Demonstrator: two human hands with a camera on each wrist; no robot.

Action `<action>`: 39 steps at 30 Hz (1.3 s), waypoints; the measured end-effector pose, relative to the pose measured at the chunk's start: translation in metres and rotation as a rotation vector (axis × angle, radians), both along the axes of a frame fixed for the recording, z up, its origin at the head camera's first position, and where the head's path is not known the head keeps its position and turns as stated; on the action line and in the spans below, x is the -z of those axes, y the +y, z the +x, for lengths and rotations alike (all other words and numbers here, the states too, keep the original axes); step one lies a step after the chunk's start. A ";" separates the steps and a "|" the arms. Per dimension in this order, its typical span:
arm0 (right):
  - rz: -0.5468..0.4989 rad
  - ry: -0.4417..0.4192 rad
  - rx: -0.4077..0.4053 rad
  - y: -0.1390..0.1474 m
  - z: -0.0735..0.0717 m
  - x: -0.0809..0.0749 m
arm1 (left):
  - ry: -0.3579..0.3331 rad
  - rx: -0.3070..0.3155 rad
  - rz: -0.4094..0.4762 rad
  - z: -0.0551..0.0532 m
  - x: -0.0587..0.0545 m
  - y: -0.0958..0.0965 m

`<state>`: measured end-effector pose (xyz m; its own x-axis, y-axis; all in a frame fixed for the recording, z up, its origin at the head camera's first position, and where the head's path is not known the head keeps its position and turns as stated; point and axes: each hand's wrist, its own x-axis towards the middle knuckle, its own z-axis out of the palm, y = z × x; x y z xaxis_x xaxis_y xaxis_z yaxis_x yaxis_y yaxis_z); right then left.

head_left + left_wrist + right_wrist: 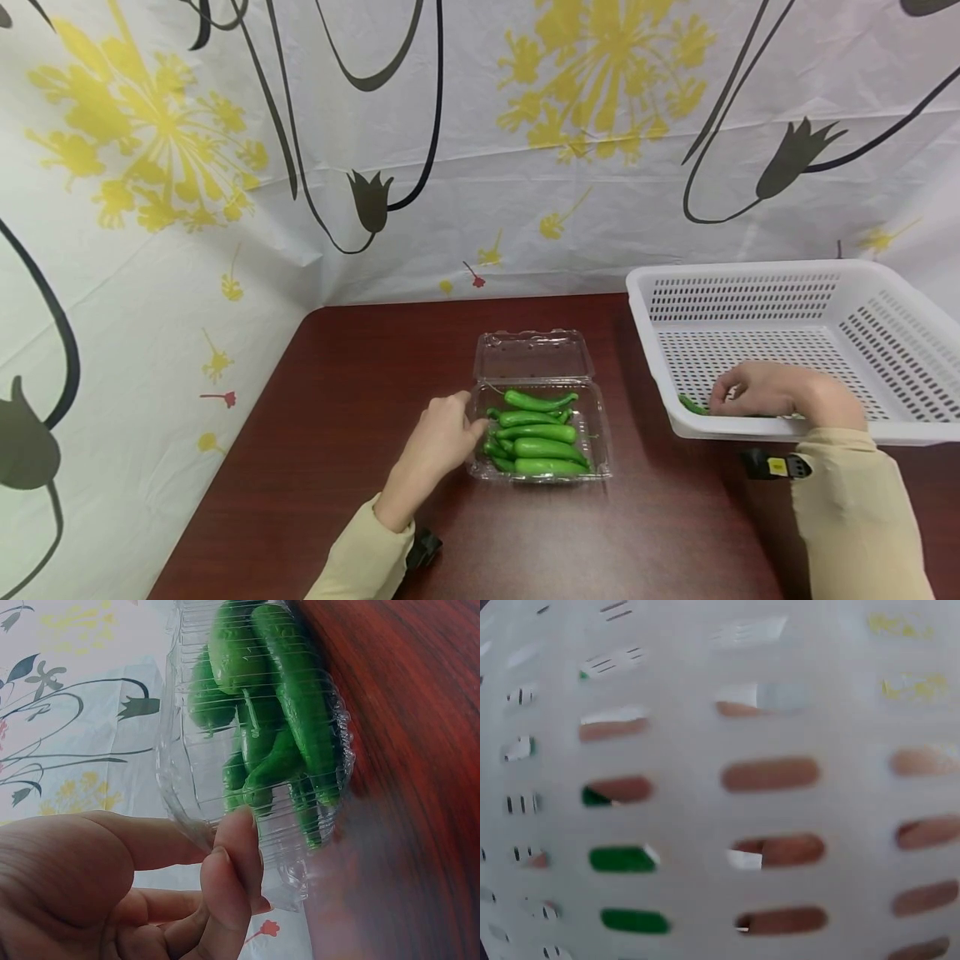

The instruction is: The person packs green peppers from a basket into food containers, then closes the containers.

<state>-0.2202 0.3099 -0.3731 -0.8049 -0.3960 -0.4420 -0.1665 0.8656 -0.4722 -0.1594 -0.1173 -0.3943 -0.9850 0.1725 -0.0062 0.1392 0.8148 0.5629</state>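
Several green chili peppers (543, 448) lie stacked in a clear plastic clamshell box (602, 433), its lid folded back. My left hand (442, 433) is at the left side of this box, and in the left wrist view its thumb and fingers pinch the box's edge. Inside the white basket (652, 367), near its front wall, my right hand (765, 389) reaches down with curled fingers and grips a green chili pepper (692, 406), whose end sticks out left of the fingertips. Through the basket slots, the right wrist view shows bits of green pepper (622, 859) and fingers; the rest is hidden.
The dark red-brown table (337, 400) carries the box in the middle and the slotted basket at the right. Behind it hangs a white cloth (465, 225) with yellow and grey flower prints. The basket's raised front rim (738, 428) lies under my right wrist.
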 end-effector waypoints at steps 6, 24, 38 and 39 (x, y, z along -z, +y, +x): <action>-0.028 0.051 0.003 0.003 0.001 -0.001 | -0.017 -0.005 0.002 0.000 0.000 0.000; -0.097 0.325 0.040 0.008 0.003 -0.008 | -0.014 -0.006 -0.004 0.001 0.000 0.001; -0.192 0.567 0.002 0.009 0.005 -0.013 | 0.012 -0.004 -0.011 0.001 0.001 0.000; -0.187 0.577 0.007 0.008 0.006 -0.014 | 0.012 -0.004 -0.012 0.001 0.001 0.000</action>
